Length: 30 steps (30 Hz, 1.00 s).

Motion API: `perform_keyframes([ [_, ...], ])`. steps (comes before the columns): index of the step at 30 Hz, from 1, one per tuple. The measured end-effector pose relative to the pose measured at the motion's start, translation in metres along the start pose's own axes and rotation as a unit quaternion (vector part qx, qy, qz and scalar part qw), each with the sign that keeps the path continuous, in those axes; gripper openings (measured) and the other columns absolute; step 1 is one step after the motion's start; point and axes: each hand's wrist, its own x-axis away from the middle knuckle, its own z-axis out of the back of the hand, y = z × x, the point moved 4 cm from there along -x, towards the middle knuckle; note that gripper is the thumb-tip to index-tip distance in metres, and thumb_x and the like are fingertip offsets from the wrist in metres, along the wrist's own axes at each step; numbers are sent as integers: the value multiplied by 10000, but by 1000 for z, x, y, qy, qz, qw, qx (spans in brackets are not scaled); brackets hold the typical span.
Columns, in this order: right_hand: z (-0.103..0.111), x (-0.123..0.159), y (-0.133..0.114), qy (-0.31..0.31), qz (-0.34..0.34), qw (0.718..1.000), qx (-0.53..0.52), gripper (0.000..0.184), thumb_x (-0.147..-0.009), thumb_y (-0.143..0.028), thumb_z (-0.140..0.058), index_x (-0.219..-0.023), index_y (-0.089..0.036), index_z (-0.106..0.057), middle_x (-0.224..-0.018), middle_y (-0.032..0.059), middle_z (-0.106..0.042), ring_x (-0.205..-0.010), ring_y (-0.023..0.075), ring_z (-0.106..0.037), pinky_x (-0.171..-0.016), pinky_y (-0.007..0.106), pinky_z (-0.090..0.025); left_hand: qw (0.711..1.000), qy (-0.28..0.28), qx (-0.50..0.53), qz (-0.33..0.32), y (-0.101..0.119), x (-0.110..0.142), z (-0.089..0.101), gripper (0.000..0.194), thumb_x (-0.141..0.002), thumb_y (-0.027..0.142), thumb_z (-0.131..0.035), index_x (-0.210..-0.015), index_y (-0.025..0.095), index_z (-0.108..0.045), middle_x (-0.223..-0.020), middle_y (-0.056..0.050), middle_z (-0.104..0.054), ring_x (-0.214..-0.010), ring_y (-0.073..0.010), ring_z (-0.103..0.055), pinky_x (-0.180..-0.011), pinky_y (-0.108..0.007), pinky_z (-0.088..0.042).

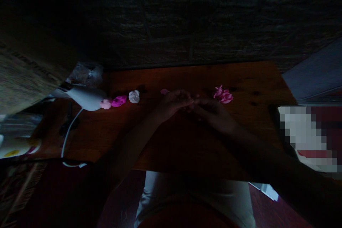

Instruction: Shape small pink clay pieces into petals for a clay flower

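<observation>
We face a dark, tiled-looking wall (187, 25), beyond the white lump (134, 96) that sits toward the left on our wooden counter (165, 149). The counter runs out to both sides of that lump and is dim throughout. To the left of the lump, at the frame's edge, we see a brown box (29, 53) with blurred lettering. On the near side of the lump and a little to its right, past the counter's front edge, are our legs in pale trousers (153, 194).

Our left hand (173, 105) and right hand (213, 112) are to the right of the lump, over the counter, with fingers bent and fingertips meeting. It is too dark for us to tell whether either hand grips anything between those fingertips.

Left of the lump we have a white rounded device (88, 97) lying tilted, its white cable (70, 128) curving toward us. Some crumpled clear plastic (87, 73) is farther left and back. Well to the lump's right, just beyond our right hand, is a pink petalled cluster (223, 96). Just left of the lump is a magenta lump (119, 100), then a pale pink lump (105, 103). Smallest, a pink scrap (164, 92) shows right of the white lump, beside our left hand.
</observation>
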Motion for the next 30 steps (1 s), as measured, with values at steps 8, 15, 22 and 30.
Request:
perform_keyframes([
  [8, -2, 1, -4, -3, 8, 1000, -7, 323, -823, -506, -755, -864, -186, -760, -818, 32, -704, -625, 103, -513, -545, 231, -419, 999, -17, -33, -22, -3, -2, 1, 393, -742, 506, -817, -806, 151, -664, -705, -13, -655, -646, -101, -577, -606, -234, -415],
  [15, -1, 0, -2, -9, 9, 1000, -17, 362, -771, -539, -790, -878, -194, -765, -840, 36, -705, -627, 106, -532, -548, 235, -439, 999, -3, -30, -20, 0, -1, 3, 451, -613, 444, -909, -725, 151, -584, -984, -50, -730, -661, -83, -598, -632, -241, -444],
  [22, -1, 0, -3, 4, -4, 1000, -10, 382, -739, -548, -811, -858, -188, -766, -802, 29, -698, -631, 111, -544, -556, 230, -461, 999, -6, -37, -10, -3, -2, 4, 381, -689, 457, -863, -772, 144, -663, -946, -57, -735, -670, -92, -597, -657, -256, -457],
  [30, -1, 0, -1, 2, 0, 1000, -31, 288, -773, -461, -803, -861, -191, -753, -819, 18, -689, -640, 103, -539, -557, 224, -449, 999, -6, -24, -20, -3, -2, 5, 350, -673, 417, -890, -742, 152, -673, -932, -43, -738, -816, -131, -666, -746, -271, -493],
])
